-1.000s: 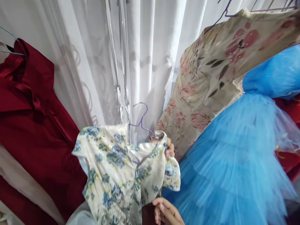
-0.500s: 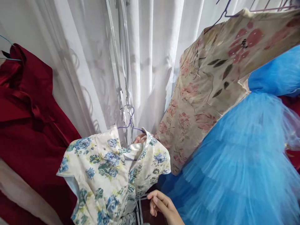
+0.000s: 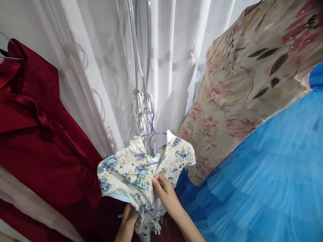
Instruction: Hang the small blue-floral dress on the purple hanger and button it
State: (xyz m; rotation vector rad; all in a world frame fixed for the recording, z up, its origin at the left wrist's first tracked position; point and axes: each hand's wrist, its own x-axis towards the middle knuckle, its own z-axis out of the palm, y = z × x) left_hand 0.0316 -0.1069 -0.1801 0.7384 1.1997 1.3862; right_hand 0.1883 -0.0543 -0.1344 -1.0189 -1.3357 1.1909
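Note:
A white dress (image 3: 140, 161) with a blue flower print hangs on a purple hanger (image 3: 152, 127). My right hand (image 3: 164, 191) pinches the dress front just below the V of its neckline, thumb on top of the cloth. Lower down, my left hand (image 3: 130, 215) is at the dress's left side, below the sleeve opening. Its fingers are hidden behind the fabric. The lower part of the dress is bunched and narrow between the two arms.
A dark red dress (image 3: 47, 141) hangs at the left. To the right are a beige floral garment (image 3: 222, 101) and a blue tulle dress (image 3: 267, 174). A white curtain (image 3: 166, 60) and metal rack poles (image 3: 141, 43) stand behind.
My right hand has moved up and left onto the dress front. A hand behind the collar is no longer there; my left hand now shows at the lower left of the dress.

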